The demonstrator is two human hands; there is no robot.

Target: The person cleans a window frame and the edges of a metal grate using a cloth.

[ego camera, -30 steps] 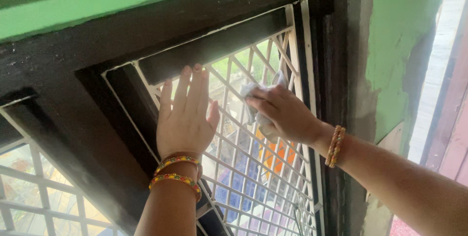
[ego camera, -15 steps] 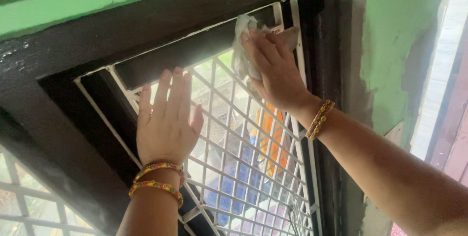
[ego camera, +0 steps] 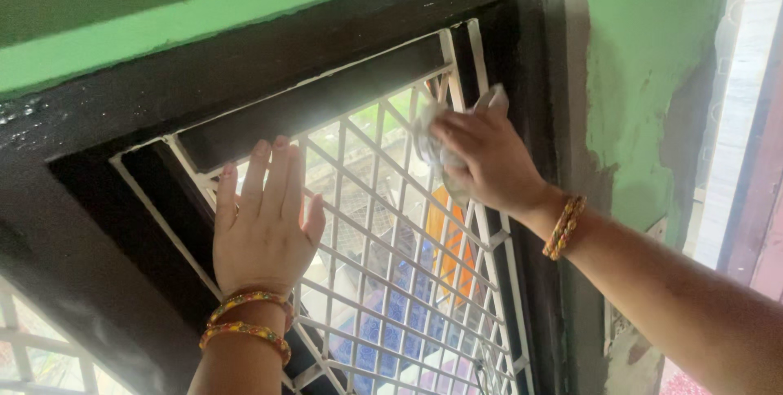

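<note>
Crumpled white cloth (ego camera: 432, 144) against white window grille (ego camera: 383, 232), upper right.

Painted metal grille (ego camera: 391, 281), crumpled cloth (ego camera: 432, 146)

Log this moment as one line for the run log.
left hand: flat on white window grille | right hand: pressing pale cloth to grille | frame: dark

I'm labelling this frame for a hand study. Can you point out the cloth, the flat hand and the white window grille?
cloth (ego camera: 427, 144), head view, on the crumpled part left of the fingers.
left hand (ego camera: 263, 236), head view, on its back.
white grille (ego camera: 383, 281), head view, on a bar crossing.
</note>
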